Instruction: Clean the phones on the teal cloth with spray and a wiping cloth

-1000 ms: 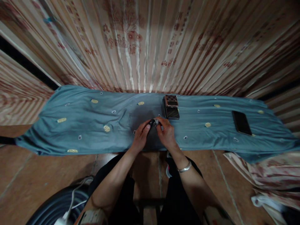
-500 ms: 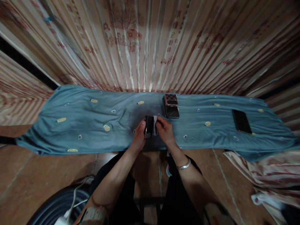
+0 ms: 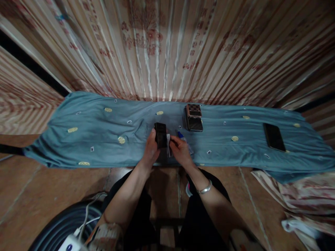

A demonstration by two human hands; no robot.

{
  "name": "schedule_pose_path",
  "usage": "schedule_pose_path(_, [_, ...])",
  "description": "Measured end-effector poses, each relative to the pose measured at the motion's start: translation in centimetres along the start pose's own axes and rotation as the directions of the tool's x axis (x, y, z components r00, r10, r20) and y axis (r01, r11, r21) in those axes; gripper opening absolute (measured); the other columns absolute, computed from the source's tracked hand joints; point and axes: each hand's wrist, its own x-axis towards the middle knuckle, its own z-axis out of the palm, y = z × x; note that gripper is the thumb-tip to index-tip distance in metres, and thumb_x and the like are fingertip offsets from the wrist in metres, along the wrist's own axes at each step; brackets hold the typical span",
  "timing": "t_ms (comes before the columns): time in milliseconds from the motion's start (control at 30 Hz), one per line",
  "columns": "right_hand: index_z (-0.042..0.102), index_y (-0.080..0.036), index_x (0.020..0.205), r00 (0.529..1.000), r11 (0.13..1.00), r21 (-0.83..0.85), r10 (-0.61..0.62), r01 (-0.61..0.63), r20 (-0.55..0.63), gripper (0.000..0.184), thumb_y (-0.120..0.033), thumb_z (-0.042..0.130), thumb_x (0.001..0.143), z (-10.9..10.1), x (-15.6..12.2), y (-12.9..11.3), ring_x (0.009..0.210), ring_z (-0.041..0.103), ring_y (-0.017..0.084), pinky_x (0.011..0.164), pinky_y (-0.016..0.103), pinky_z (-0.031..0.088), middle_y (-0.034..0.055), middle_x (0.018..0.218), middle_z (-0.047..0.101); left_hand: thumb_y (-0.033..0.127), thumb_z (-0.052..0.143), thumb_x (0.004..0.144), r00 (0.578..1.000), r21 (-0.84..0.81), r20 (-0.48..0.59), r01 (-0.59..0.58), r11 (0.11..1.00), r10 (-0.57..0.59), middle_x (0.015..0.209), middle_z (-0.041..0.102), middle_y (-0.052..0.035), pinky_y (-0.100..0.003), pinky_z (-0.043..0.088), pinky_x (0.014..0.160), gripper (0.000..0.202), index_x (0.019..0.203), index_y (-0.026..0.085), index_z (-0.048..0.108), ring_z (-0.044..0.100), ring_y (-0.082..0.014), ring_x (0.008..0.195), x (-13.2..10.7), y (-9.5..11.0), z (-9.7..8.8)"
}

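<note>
My left hand [image 3: 151, 148] is closed around a small black phone-like device [image 3: 160, 134], its dark face turned up toward me. Between the fingertips of my right hand [image 3: 181, 150] is a thin white cloth or tissue [image 3: 168, 145], close to the device's right edge; whether they touch I cannot tell. Behind the right hand lies a clear bottle with a blue cap [image 3: 180, 134], mostly hidden by the fingers. Farther back sit two folding-phone-like items: a checkered brown one [image 3: 194, 109] rests against or on a black glossy one [image 3: 195, 124].
A dark flat phone [image 3: 274, 137] lies on the right part of the blue cloth-covered table [image 3: 104, 129]. A pleated curtain [image 3: 167, 52] hangs behind. Below left are a black coiled round object [image 3: 49, 230] and a white power strip [image 3: 72, 243] with cables.
My left hand has carried the black device slightly left and turned its face. The white cloth sits lower along its edge. The blue-capped bottle now shows beside my right hand.
</note>
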Motion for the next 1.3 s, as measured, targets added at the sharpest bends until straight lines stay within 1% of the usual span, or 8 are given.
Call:
schedule_pose_path(133, [0.080,-0.024,0.106,0.999,1.000,-0.016,0.006,-0.006,0.041,0.031,-0.023,0.054,0.088,0.4,-0.6,-0.3,0.091,0.074,0.022,0.085,0.034,0.059,0.0013,0.096,0.082,0.040,0.040,0.108,0.996,-0.041,-0.074,0.052,0.998,-0.055,0.090,0.077,-0.0113,-0.028,0.060,0.088,0.044,0.095,0.011,0.071,0.076,-0.0193,0.096,-0.6,1.4,0.7])
schedule_pose_path(267, [0.078,-0.024,0.111,0.997,0.999,-0.045,0.006,-0.002,0.082,0.032,-0.024,0.055,0.089,0.5,-1.0,-0.7,0.098,0.076,0.023,0.091,0.038,0.060,0.0026,0.101,0.082,0.039,0.035,0.109,0.986,-0.111,-0.124,0.100,0.989,-0.114,0.090,0.078,-0.0112,-0.029,0.061,0.086,0.046,0.105,0.012,0.071,0.076,-0.0186,0.094,-0.6,2.0,0.8])
schedule_pose_path(433, [0.072,-0.022,0.125,0.992,0.977,-0.189,-0.082,0.099,0.096,0.038,-0.021,0.054,0.092,0.3,-1.5,-0.8,0.111,0.074,0.025,0.099,0.041,0.059,0.0077,0.120,0.080,0.035,0.032,0.109,0.976,-0.216,-0.133,0.143,0.966,-0.174,0.079,0.074,-0.0075,-0.029,0.061,0.081,0.045,0.112,0.012,0.070,0.074,-0.0178,0.080,-0.2,2.2,0.7])
schedule_pose_path(567, [0.070,-0.021,0.126,0.966,0.890,-0.376,-0.231,0.259,0.120,0.037,-0.015,0.049,0.096,0.3,-1.5,-0.6,0.113,0.072,0.025,0.102,0.044,0.057,0.0104,0.121,0.078,0.035,0.032,0.110,0.970,-0.247,-0.110,0.183,0.952,-0.215,0.073,0.070,-0.0041,-0.028,0.060,0.079,0.044,0.109,0.012,0.070,0.068,-0.0159,0.069,0.1,2.1,0.8])
schedule_pose_path(733, [0.073,-0.018,0.114,0.907,0.711,-0.568,-0.373,0.414,0.193,0.028,-0.015,0.047,0.104,0.2,-1.4,-0.8,0.099,0.070,0.025,0.096,0.043,0.058,0.0131,0.110,0.077,0.034,0.032,0.109,0.962,-0.261,-0.113,0.214,0.941,-0.250,0.070,0.066,-0.0023,-0.028,0.059,0.079,0.042,0.100,0.015,0.069,0.066,-0.0159,0.070,0.5,1.7,0.6])
schedule_pose_path(933, [0.072,-0.016,0.116,0.855,0.595,-0.638,-0.473,0.489,0.215,0.029,-0.014,0.045,0.107,0.5,-1.8,-1.6,0.099,0.068,0.024,0.097,0.041,0.057,0.0145,0.112,0.077,0.032,0.039,0.106,0.968,-0.196,-0.118,0.197,0.961,-0.223,0.080,0.070,-0.0091,-0.033,0.060,0.092,0.037,0.087,0.017,0.067,0.073,-0.0229,0.097,0.8,0.8,0.4])
schedule_pose_path(1067, [0.072,-0.016,0.115,0.839,0.570,-0.648,-0.500,0.506,0.215,0.029,-0.014,0.044,0.107,0.7,-2.0,-2.0,0.099,0.068,0.023,0.099,0.040,0.056,0.0143,0.113,0.076,0.030,0.041,0.105,0.969,-0.165,-0.099,0.208,0.964,-0.226,0.089,0.073,-0.0115,-0.029,0.059,0.094,0.035,0.082,0.018,0.065,0.074,-0.0217,0.101,0.6,0.2,0.5])
schedule_pose_path(1300, [0.073,-0.021,0.115,0.868,0.644,-0.595,-0.443,0.481,0.223,0.030,-0.017,0.044,0.107,0.7,-1.7,-2.2,0.101,0.068,0.025,0.099,0.043,0.056,0.0129,0.110,0.076,0.028,0.034,0.107,0.965,-0.161,-0.115,0.215,0.963,-0.235,0.068,0.066,-0.0052,-0.035,0.059,0.100,0.038,0.087,0.019,0.064,0.075,-0.0224,0.102,0.0,0.9,1.3])
